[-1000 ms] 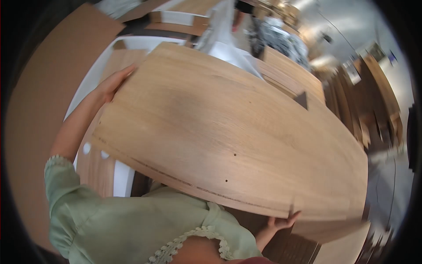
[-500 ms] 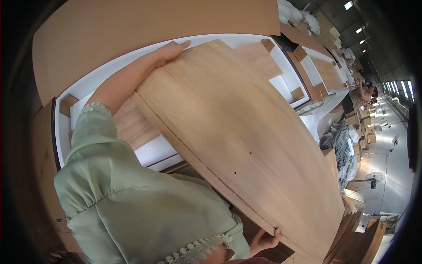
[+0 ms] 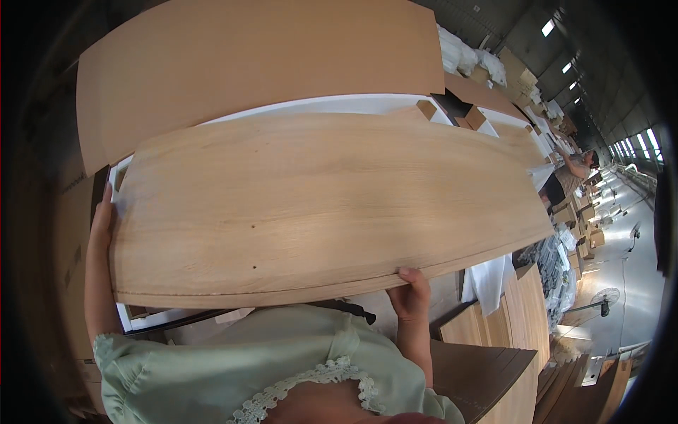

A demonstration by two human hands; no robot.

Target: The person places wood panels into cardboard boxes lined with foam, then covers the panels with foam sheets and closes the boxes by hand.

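Head view: one long wooden board (image 3: 318, 205) lies over a white tray (image 3: 141, 321) on the table; left hand (image 3: 102, 219) grips its end, right hand (image 3: 409, 293) its near edge

1. A long surface (image 3: 526, 166) runs away toward the upper right, most of it covered by what lies on it.
2. A white sheet or foam liner (image 3: 332, 106) lies on it, showing as a bright band along the far side.
3. A large brown cardboard sheet (image 3: 261, 63) lies behind the white layer, spreading to the far left.
4. Small cardboard corner blocks (image 3: 426, 109) sit on the white layer at the upper right.
5. A wide, light wooden panel (image 3: 318, 205) spans the white layer; whether it rests flat there cannot be told.
6. Stacked wooden boards (image 3: 526, 311) sit lower right, beside the surface.
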